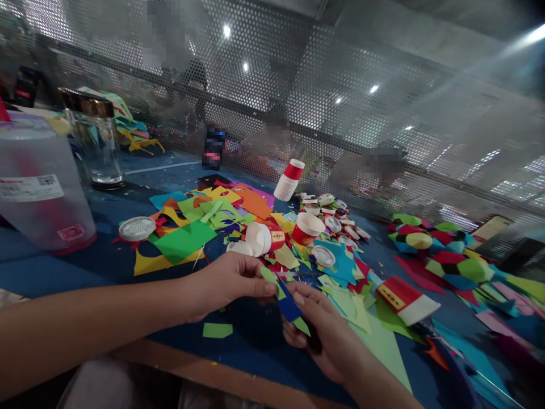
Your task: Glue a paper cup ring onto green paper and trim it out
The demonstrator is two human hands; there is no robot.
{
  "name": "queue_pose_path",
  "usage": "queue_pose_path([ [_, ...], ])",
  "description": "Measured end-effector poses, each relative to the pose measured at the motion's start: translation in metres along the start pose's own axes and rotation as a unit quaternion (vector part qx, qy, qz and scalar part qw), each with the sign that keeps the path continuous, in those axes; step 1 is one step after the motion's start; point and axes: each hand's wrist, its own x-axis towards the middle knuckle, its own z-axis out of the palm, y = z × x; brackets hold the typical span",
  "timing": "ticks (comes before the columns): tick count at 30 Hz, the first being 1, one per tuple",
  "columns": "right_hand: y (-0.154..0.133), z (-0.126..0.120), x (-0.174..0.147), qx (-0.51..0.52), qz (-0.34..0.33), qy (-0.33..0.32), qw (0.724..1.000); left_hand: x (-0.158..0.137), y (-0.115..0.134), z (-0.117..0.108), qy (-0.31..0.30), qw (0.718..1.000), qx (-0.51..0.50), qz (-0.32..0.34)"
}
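Observation:
Between my hands, above the table's near edge, is a folded paper strip (290, 305), light green with a dark blue band across it. My left hand (238, 281) pinches its upper green end between thumb and fingers. Closed around the lower blue and green end is my right hand (321, 324), whose fingers partly hide the paper. A loose green paper scrap (217, 330) lies on the table below my left wrist. Just beyond my hands are a tipped paper cup (266, 238), an upright red and white paper cup (306, 228) and a round silvery lid (323, 256).
Coloured paper (185, 241) is heaped over the blue table (170, 307). A stack of paper cups (289, 180) leans behind it. A glass jar (100, 142) and a plastic drink cup (42, 187) stand left. Right are a lying cup (406, 301) and paper balls (460, 267).

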Motion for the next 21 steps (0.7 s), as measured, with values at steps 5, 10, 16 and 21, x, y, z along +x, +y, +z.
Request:
queue_pose_path([
  [5,0.0037,-0.0006,0.0016,-0.034,-0.012,0.049,0.998,0.0024,-0.0052,-0.0026,0.03,0.999,0.026,0.002],
  [10,0.0021,-0.0001,0.0014,-0.062,-0.03,0.061,0.996,0.0042,-0.0086,-0.0048,0.056,0.997,0.059,-0.005],
  [16,0.0026,0.0003,0.0024,-0.053,-0.02,0.052,0.997,0.0048,-0.0096,-0.0038,0.061,0.995,0.081,-0.014],
  [21,0.0025,0.0011,0.0022,-0.046,-0.008,0.061,0.997,0.0033,-0.0074,-0.0002,0.059,0.996,0.069,-0.018],
])
